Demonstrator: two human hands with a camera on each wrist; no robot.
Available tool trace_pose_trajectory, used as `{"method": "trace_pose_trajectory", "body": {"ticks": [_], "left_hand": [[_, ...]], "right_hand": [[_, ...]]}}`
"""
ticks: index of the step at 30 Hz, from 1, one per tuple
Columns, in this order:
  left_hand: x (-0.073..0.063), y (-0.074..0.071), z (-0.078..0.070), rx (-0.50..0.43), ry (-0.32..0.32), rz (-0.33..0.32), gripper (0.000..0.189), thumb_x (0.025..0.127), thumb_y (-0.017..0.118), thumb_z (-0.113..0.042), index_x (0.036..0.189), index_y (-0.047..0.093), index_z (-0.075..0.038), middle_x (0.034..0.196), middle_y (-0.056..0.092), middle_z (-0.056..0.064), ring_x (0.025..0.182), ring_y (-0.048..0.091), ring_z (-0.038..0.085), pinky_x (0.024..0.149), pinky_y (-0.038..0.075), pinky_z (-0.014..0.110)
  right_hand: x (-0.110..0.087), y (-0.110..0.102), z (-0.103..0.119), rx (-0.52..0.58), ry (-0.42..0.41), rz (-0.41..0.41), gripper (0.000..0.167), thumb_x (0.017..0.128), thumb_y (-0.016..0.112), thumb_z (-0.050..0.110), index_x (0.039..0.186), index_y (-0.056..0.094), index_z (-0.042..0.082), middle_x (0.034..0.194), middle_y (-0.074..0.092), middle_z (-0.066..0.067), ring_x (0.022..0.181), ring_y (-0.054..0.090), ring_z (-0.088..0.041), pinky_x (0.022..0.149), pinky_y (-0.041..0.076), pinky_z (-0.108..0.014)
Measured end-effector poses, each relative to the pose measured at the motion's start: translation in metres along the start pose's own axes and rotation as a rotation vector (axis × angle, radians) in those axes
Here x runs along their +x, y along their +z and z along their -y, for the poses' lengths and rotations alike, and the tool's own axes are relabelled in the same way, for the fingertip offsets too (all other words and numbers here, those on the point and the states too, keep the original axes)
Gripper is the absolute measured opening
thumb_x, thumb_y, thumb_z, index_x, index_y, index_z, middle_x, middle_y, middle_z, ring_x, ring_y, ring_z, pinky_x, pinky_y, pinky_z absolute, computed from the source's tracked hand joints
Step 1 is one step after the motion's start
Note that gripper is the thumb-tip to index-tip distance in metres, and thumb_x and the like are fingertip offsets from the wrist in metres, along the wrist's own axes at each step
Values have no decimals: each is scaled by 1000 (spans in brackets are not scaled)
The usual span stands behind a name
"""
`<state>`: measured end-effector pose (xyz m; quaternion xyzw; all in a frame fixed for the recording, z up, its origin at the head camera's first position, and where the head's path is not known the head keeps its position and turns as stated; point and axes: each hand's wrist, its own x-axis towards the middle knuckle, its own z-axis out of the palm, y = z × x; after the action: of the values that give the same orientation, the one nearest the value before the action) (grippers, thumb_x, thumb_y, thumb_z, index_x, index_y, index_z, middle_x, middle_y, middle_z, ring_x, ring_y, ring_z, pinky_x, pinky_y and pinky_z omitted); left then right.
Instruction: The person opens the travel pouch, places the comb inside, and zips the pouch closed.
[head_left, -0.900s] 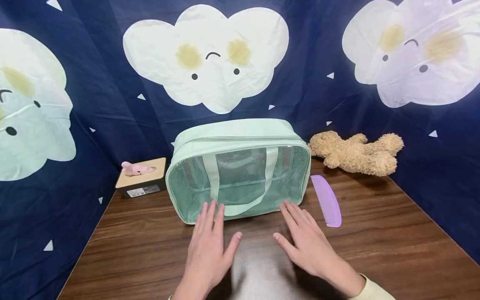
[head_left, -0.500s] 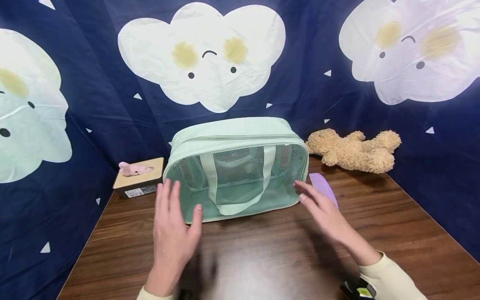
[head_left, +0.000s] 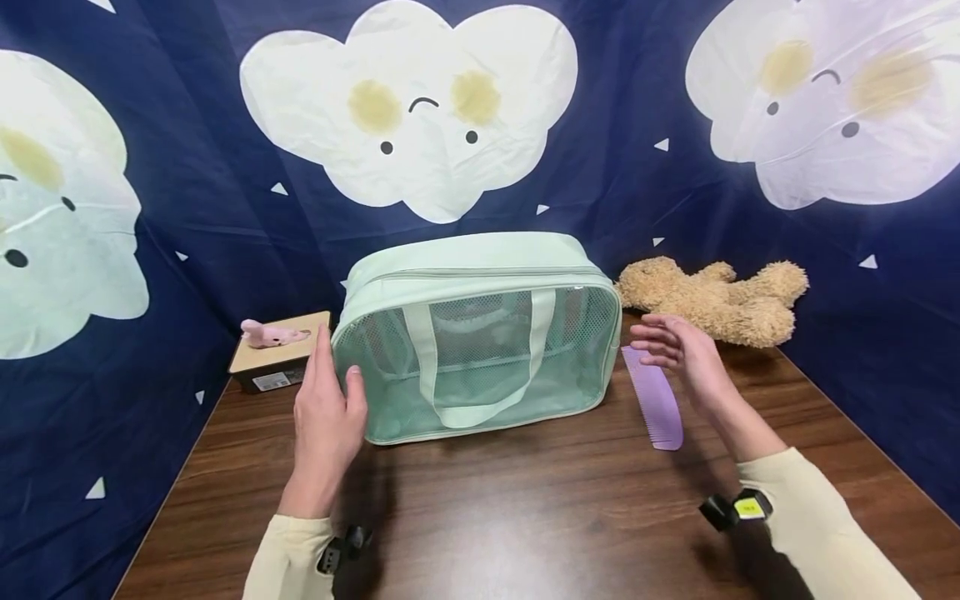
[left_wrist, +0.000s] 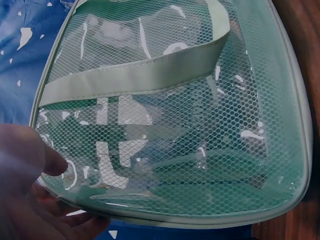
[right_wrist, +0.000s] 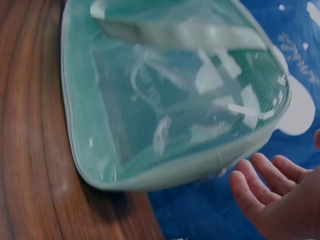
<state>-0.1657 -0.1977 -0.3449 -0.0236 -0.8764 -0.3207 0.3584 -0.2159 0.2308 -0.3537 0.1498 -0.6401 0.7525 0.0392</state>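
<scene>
A mint-green zip bag (head_left: pixel 480 342) with clear mesh sides and a strap handle (head_left: pixel 480 414) stands upright on the wooden table. At the bag's left end is my left hand (head_left: pixel 327 421), fingers extended along its side; the left wrist view shows the thumb (left_wrist: pixel 55 162) over the front edge and the fingers by the side. To the right, my right hand (head_left: pixel 686 358) hovers apart from the bag, fingers slightly bent and holding nothing. Below that hand lies a purple comb (head_left: pixel 656 404), its upper end close under the fingers. The right wrist view shows the palm facing the bag (right_wrist: pixel 150 100).
A tan teddy bear (head_left: pixel 712 300) lies at the back right, behind my right hand. Left of the bag is a dark box with a tan lid (head_left: pixel 255 359), and a small pink plush toy (head_left: pixel 272 335) rests on top. A blue cloud-print curtain (head_left: pixel 622 100) closes off the back.
My hands have spread apart from in front of the bag: the left went left to its end, the right went right and up past its other end. The bag stays in place.
</scene>
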Motion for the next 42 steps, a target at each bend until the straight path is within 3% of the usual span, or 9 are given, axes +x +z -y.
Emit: {"method": "trace_pose_trajectory", "body": {"ticks": [4,8,10,12,18,24,28,32,42], "left_hand": [[-1,0,0,-7,-9,11,63,99,53,-3,158,32,7,157,41,29,140,45,49,108,38,64],[1,2,0,-8,5,-2,57,102,50,-3,156,35,7,155,45,29,139,47,49,108,38,63],[1,3,1,-3,12,-14,53,103,49,-2,155,37,7,153,47,29,137,48,50,107,39,64],[0,3,2,4,16,-28,50,104,49,-1,153,40,7,151,49,29,134,50,51,105,40,64],[0,6,5,13,20,-47,49,104,50,0,152,42,6,149,51,30,129,54,53,102,43,65],[2,7,3,-2,27,-55,50,104,49,0,153,42,5,149,52,30,129,54,52,103,43,64],[1,7,3,2,19,-67,50,104,50,1,153,43,4,148,53,29,127,56,52,100,44,65],[0,6,4,8,18,-68,50,103,51,1,152,43,5,147,53,30,128,55,52,102,44,64],[-6,4,9,19,-14,-50,50,104,51,-1,152,44,4,147,54,29,128,56,50,101,44,64]], "right_hand": [[19,-8,0,-15,134,-46,29,113,37,29,114,63,16,99,76,12,89,72,-4,75,57,-21],[42,-10,-8,-71,262,-23,50,113,33,28,148,43,-6,94,73,19,85,70,0,74,57,-20],[53,-10,-15,-105,312,12,59,113,31,28,155,28,-12,92,71,21,83,69,1,74,57,-20],[61,-8,-21,-141,346,57,57,113,29,28,155,30,-10,91,69,21,84,68,1,76,57,-22],[73,-7,-31,-184,397,113,29,113,35,28,125,58,15,91,68,15,83,64,-1,79,54,-26],[77,-11,-33,-194,359,140,47,113,38,18,149,39,-11,91,70,17,82,65,1,80,54,-22],[79,-16,-34,-94,379,168,25,110,40,6,122,61,-1,85,70,11,75,65,0,76,54,-19],[80,-22,-32,70,436,176,35,107,39,-3,93,67,12,80,69,4,69,62,-3,71,53,-18],[89,-17,-15,134,528,106,40,104,42,-2,80,72,11,72,70,1,65,65,-5,62,54,-15]]}}
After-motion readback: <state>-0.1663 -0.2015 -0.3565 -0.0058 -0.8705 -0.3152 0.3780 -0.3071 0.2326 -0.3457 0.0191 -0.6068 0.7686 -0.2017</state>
